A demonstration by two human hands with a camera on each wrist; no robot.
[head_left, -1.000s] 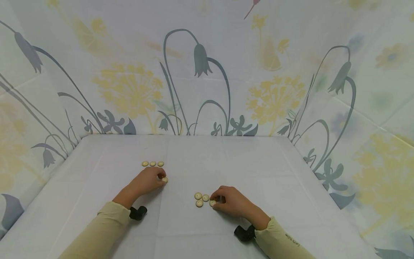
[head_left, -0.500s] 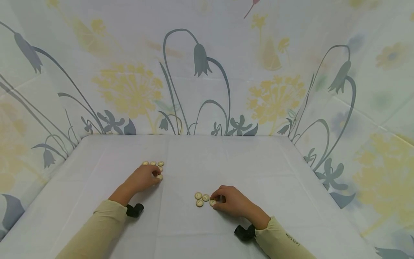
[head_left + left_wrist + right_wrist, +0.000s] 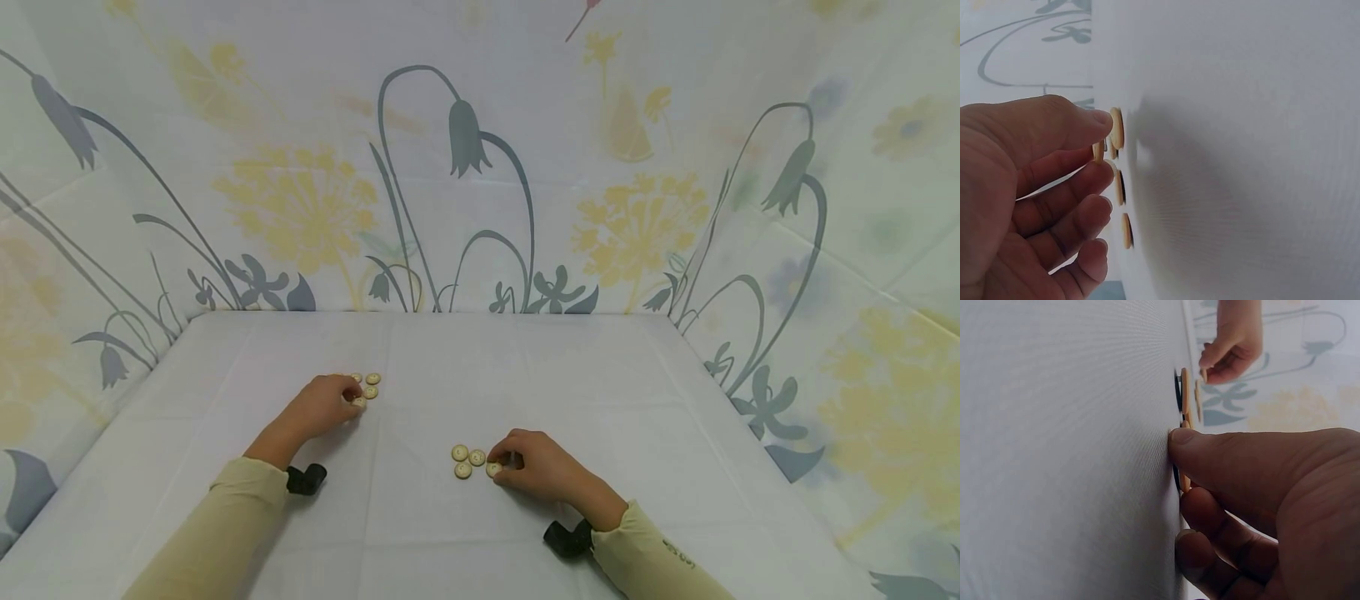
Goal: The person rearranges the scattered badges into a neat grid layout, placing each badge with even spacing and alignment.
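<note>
My left hand (image 3: 318,408) pinches a pale round wooden button (image 3: 359,403) between thumb and fingers; in the left wrist view this button (image 3: 1098,152) is held just off the cloth. Right beside it on the table lies a button (image 3: 371,392), below the right end of a back row whose end button (image 3: 373,378) is fully visible. My fingers partly cover the rest of that row. My right hand (image 3: 542,468) rests on the table, thumb and finger at the edges of another button (image 3: 492,470). Left of it lie three buttons (image 3: 460,452) in a loose cluster.
A white cloth covers the table (image 3: 435,542). Flower-printed fabric (image 3: 465,225) stands along its back and both sides. Black wrist cameras (image 3: 568,540) sit under both wrists, close to the cloth.
Between the frames, my left hand sets one button below the row's right end, then shifts left and slightly away with another button pinched. My right hand stays in place.
</note>
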